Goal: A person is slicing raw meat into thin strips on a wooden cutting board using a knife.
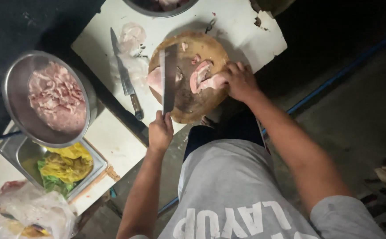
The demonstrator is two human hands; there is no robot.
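Pale pink raw meat [204,77] is lying on the round wooden chopping board [188,108] at the white table's [241,26] near edge. Left hand [160,132] is gripping a broad steel cleaver [167,82]; right hand [239,82] is pressing the meat. Farther left, a slim wooden-handled knife [124,75] is resting on the table.

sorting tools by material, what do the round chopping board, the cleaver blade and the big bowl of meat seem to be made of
Chopping board: likely wood, brown, worn and stained matte. Cleaver blade, held by the left hand: apparently steel, dull grey sheen. Bowl: probably stainless steel, with a shiny reflective rim.
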